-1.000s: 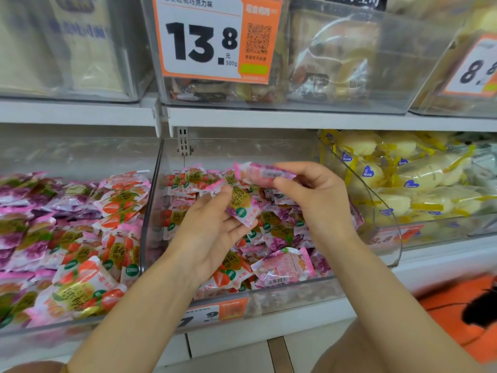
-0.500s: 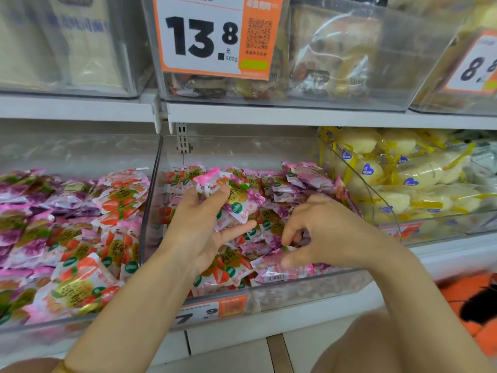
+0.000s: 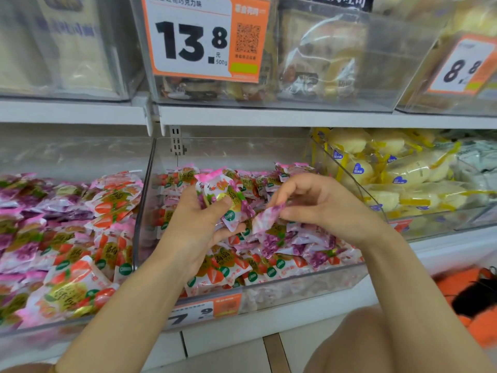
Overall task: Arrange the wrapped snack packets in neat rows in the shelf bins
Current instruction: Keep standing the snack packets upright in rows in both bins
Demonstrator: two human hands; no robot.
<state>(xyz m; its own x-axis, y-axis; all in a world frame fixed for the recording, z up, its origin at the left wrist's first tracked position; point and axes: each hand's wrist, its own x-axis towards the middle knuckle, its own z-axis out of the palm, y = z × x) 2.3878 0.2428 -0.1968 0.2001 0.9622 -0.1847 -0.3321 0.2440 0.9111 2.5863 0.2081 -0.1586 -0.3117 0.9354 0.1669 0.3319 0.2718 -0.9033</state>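
Note:
A clear middle bin point(image 3: 309, 285) on the lower shelf holds several pink snack packets with strawberry and grape prints. My left hand point(image 3: 197, 227) is over the bin and grips a small stack of packets point(image 3: 224, 197), thumb across their front. My right hand point(image 3: 320, 205) hovers just right of it and pinches a purple grape packet point(image 3: 266, 218) by its edge between thumb and fingertips, a little above the pile. The two held packets almost touch.
The left bin point(image 3: 67, 238) is heaped with the same pink packets. At the right, a bin point(image 3: 403, 179) holds yellow wrapped cakes. An upper shelf point(image 3: 269, 117) carries clear bins with price tags 13.8 and 8.8. An orange and black object point(image 3: 473, 300) lies on the floor.
My right hand dropped into the pile, then rose with a purple grape packet pinched in it. My left hand stayed over the bin with its stack of packets.

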